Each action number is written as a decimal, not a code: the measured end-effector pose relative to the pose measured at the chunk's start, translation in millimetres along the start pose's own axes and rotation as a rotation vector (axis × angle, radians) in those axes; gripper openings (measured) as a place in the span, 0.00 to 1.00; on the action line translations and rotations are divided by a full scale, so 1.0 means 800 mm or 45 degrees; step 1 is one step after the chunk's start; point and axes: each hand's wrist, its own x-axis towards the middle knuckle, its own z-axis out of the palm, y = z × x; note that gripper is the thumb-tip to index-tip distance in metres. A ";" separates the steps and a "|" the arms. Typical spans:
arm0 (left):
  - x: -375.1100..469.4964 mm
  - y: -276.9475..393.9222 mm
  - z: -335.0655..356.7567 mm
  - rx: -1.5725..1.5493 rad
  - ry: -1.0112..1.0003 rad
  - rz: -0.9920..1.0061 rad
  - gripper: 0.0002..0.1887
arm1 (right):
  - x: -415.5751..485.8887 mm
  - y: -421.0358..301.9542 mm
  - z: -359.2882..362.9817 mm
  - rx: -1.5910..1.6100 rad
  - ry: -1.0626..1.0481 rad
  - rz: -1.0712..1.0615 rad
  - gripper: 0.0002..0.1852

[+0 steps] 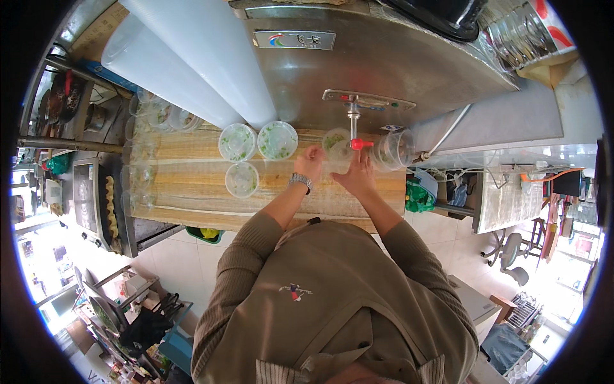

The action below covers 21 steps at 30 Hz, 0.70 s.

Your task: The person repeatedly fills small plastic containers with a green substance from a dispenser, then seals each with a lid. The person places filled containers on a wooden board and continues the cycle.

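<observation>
My left hand (311,162), with a metal-band watch (301,180) at its wrist, is over the wooden counter (192,177). Its fingers curl beside a clear plastic tub (336,142) holding green bits; whether they pinch anything is unclear. My right hand (360,175) reaches up with its thumb apart, fingertips right by the red tap lever (362,144); contact cannot be made out. That tap juts from a steel tank, above the tub. To the right of my right hand are nested clear tubs (394,150). Three round tubs, among them one (242,180) set nearer me, hold chopped greens left of my left hand.
Two tall white stacks (192,62) lean at the back left. Behind the counter rises the steel tank (307,72). More clear tubs (168,115) line the counter's left end. A green bag (419,194) hangs at the right, and a bin (205,234) is below the front edge.
</observation>
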 end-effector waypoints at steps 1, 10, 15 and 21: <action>0.007 -0.001 0.001 0.055 0.032 -0.013 0.15 | 0.011 -0.006 0.003 -0.042 -0.047 0.053 0.56; 0.053 -0.007 0.021 -0.022 0.009 -0.118 0.15 | 0.054 -0.010 0.019 -0.057 -0.048 -0.040 0.55; 0.066 -0.018 0.029 -0.044 -0.034 -0.131 0.13 | 0.059 -0.010 0.014 -0.082 -0.059 -0.048 0.60; 0.057 -0.011 0.023 0.076 -0.095 -0.148 0.12 | 0.058 -0.018 -0.010 -0.018 -0.213 -0.025 0.55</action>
